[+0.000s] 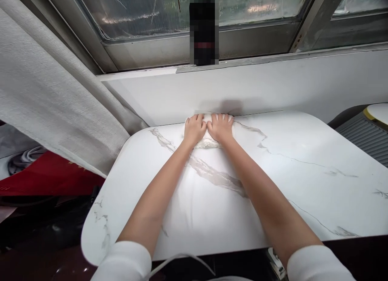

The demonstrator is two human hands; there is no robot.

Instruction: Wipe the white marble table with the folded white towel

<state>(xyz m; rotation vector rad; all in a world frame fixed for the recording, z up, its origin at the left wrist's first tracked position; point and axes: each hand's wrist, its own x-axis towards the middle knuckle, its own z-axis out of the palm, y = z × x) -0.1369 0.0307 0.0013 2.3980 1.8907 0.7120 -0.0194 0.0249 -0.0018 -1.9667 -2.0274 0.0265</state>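
Both hands lie flat, palms down and side by side, the left hand (194, 128) and right hand (220, 126) pressing a pale cloth (207, 143), or so it seems, at the far edge of the marble table (303, 180), under the window sill (242, 63).

head cam | looks forward-down | near over marble table (303, 192) | faces window (182, 10)
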